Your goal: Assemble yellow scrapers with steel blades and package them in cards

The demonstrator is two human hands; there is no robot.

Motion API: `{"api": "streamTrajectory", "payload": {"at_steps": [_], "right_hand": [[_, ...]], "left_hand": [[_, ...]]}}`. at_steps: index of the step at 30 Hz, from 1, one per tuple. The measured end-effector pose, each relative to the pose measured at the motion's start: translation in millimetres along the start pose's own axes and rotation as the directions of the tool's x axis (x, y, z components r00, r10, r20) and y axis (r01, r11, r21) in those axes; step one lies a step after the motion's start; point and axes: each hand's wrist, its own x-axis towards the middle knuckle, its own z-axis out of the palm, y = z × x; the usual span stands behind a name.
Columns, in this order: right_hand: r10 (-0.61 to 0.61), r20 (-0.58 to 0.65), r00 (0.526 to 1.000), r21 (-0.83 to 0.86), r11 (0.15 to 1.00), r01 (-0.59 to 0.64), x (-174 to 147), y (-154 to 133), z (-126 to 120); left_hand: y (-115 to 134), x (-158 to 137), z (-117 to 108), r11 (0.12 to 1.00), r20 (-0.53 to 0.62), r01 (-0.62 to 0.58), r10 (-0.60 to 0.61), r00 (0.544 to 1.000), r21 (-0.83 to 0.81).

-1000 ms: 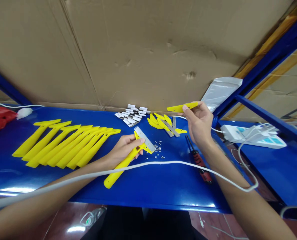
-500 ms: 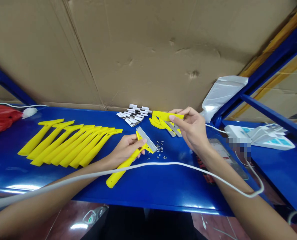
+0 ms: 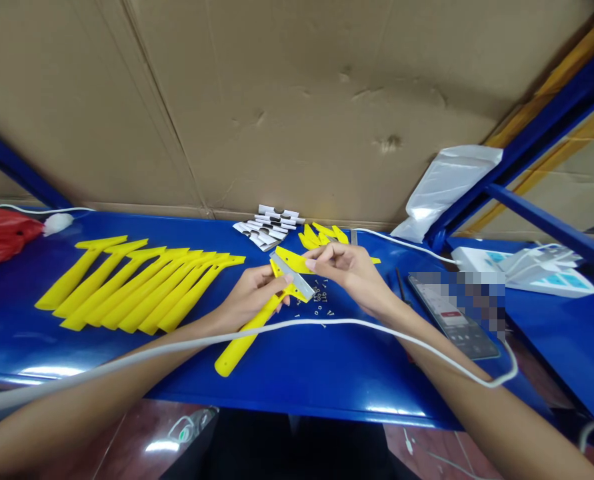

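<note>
My left hand [image 3: 251, 295] is closed around the neck of a yellow scraper [image 3: 239, 350], whose handle slants down toward the front edge. A flat grey metal blade [image 3: 297, 277] lies across its head under my thumb. Between the fingers of my right hand [image 3: 351, 272] is a flat yellow plastic strip [image 3: 293, 261], pinched at its right end. The strip's left end is close to the upper end of the blade; whether they touch I cannot tell. Small screws and nuts [image 3: 319, 297] lie scattered on the blue table between my hands.
Several yellow scraper handles [image 3: 144, 287] lie in a row at left. Behind stand white-and-black sleeves [image 3: 269, 227] and loose yellow pieces [image 3: 321, 233]. A phone [image 3: 451, 320] and power strip [image 3: 527, 270] are at right. A white cable [image 3: 277, 328] crosses before my forearms. Cardboard [image 3: 277, 107] backs the table.
My right hand has come left and down from the pile at the back, bringing the yellow strip to the scraper head. My left hand and the scraper have hardly moved.
</note>
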Motion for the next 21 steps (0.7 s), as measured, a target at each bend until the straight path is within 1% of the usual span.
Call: {"api": "streamTrajectory", "payload": {"at_steps": [8,14,18,21], "right_hand": [[0.051,0.074,0.996,-0.068,0.997,-0.046,0.1,4.2,0.0],[0.089,0.120,0.989,-0.105,0.991,-0.077,0.9,11.0,-0.3],[0.099,0.136,0.986,-0.134,0.988,-0.081,1.1,14.1,1.0],[0.102,0.146,0.984,-0.146,0.986,-0.081,0.5,15.7,1.3]], "left_hand": [[-2.0,-0.4,0.2,0.999,0.003,-0.002,0.002,1.000,-0.053],[-0.6,-3.9,1.4,0.996,0.043,-0.011,0.015,0.999,-0.094],[1.0,-4.8,0.7,0.994,0.086,-0.063,0.071,0.994,-0.089],[1.5,-4.6,0.3,0.992,0.095,-0.094,0.102,0.990,-0.088]]}}
